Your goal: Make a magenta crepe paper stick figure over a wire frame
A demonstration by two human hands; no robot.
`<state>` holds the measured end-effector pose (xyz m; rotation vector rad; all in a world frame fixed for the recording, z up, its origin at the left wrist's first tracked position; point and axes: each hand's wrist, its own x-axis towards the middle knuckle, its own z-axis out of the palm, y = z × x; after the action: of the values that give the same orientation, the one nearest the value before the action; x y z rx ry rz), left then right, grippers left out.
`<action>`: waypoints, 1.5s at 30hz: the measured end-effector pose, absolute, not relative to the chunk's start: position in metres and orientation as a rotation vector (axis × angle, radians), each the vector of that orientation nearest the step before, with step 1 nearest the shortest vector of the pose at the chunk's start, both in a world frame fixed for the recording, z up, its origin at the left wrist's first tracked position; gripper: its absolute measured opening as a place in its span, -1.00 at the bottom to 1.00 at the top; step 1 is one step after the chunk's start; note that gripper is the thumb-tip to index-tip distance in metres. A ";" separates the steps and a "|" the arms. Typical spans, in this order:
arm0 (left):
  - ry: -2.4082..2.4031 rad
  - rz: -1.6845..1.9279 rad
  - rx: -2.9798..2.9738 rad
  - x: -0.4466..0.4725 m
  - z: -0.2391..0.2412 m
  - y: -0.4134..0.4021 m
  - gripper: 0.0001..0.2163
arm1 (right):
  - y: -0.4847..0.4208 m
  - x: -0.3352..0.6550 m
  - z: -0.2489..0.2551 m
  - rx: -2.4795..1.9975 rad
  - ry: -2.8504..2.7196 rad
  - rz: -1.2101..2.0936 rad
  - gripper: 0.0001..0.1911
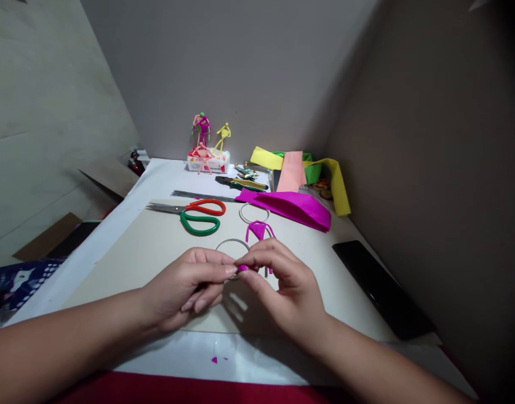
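My left hand (194, 283) is closed in a pinch at the edge of a small magenta piece (242, 269). Thumb and fingers of my right hand (288, 286) close on the same piece from the other side. A thin wire ring (232, 240) shows just behind the fingertips; whether it joins the magenta piece I cannot tell. Beyond my right hand lies a magenta wrapped figure body (258, 230) with thin limbs, partly covered by that hand. Another wire ring (254, 212) lies just past it.
Scissors (185, 212) with red and green handles lie left of centre. Behind are thin wires (204, 196), pliers (241, 183), magenta crepe paper (293, 209) and yellow strips (337, 185). Small figures (202, 132) stand at a box (209, 163). A black phone-like slab (381, 286) lies right.
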<state>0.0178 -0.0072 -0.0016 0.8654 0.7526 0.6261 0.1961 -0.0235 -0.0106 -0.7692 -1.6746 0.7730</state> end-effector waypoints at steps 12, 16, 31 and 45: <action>0.990 0.583 1.047 0.022 0.011 -0.010 -0.80 | -0.014 0.205 -0.018 -0.797 -2.031 0.402 -0.92; 0.959 0.585 1.007 0.020 0.012 -0.010 -0.82 | -0.016 0.205 -0.017 -0.736 -1.943 0.463 -0.87; 0.784 0.640 0.814 0.017 0.011 -0.016 -0.81 | -0.017 0.199 -0.008 -0.666 -1.686 0.940 -0.73; 0.726 0.698 0.713 0.020 0.003 -0.014 -0.87 | -0.023 0.197 -0.013 -0.688 -1.819 0.565 -0.79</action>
<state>0.0203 -0.0135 0.0027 0.7131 0.7263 0.6981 0.1967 -0.0233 -0.0127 -0.6882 -1.8192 0.5650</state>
